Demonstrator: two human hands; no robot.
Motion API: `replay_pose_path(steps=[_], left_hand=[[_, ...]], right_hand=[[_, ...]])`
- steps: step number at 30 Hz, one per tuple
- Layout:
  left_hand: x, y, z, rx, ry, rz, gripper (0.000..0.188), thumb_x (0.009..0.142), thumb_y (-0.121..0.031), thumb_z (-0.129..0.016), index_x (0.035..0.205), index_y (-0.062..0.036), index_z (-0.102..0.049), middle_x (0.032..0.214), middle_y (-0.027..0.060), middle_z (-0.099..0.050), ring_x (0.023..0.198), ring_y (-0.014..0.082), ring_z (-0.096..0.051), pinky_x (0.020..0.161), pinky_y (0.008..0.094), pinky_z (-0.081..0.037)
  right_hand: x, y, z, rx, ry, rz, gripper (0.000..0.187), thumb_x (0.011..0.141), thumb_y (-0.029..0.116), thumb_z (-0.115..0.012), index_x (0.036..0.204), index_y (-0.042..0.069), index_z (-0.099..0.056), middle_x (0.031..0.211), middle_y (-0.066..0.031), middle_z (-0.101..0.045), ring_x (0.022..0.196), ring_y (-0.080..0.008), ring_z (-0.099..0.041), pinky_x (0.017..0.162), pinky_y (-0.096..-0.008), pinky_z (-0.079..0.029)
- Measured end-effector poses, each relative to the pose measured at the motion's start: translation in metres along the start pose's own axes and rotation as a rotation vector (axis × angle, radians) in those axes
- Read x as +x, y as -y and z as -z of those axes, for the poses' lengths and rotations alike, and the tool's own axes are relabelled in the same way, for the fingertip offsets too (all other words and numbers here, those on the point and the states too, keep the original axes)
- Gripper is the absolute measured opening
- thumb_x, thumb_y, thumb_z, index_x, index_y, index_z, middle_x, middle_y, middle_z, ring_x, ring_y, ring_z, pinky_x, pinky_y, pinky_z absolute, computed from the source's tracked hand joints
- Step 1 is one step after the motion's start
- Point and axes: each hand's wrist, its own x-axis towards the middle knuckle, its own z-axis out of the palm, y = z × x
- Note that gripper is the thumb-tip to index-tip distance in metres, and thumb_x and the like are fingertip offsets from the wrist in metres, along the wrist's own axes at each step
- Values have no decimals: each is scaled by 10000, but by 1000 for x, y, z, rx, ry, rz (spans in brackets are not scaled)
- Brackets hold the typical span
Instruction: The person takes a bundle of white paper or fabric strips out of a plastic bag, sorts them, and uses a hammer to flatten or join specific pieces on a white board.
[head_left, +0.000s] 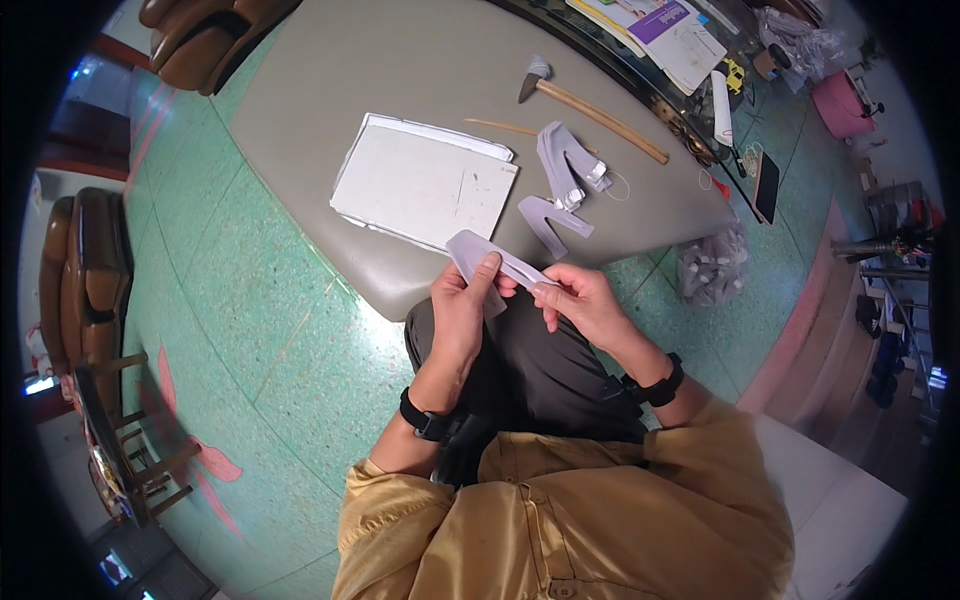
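Note:
My left hand (462, 312) grips one part of a lilac V-shaped strap (470, 245), its thumb pressed flat on top. The fingers of my right hand (588, 302) pinch the strap's other arm, so it stretches between both hands above my knees. Just beyond, a second lilac V-shaped strap (541, 218) lies on the grey padded surface (330, 55). Several more straps lie bundled (556, 160) behind it, with whitish shiny pieces at their ends. To their left is a white board (420, 188) with raised, worn edges and dark marks.
A hammer (600, 120) with a wooden handle and a thin wooden stick (497, 126) lie behind the straps. Papers (680, 45) are stacked at the far right. On the green floor stands a clear plastic bag (715, 262) of pale pieces. Brown seats (100, 255) are at left.

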Motion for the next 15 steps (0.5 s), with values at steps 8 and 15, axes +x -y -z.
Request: replay_pose_path(steps=[8, 15], left_hand=[[-4, 1, 5, -38, 96, 90, 104, 841, -100, -624, 852, 4, -626, 770, 90, -656, 663, 123, -612, 645, 238, -493], [-6, 7, -3, -6, 45, 1, 108, 856, -107, -600, 850, -1, -619, 730, 73, -643, 637, 117, -593, 613, 233, -471]], right_hand=[[1, 6, 0, -26, -26, -25, 108, 895, 73, -536, 908, -34, -532, 784, -76, -574, 632, -110, -572, 566, -239, -495], [3, -1, -5, -68, -115, 219, 78, 895, 44, -521, 881, -22, -483, 815, -97, -585, 687, -140, -599, 640, -257, -511]])
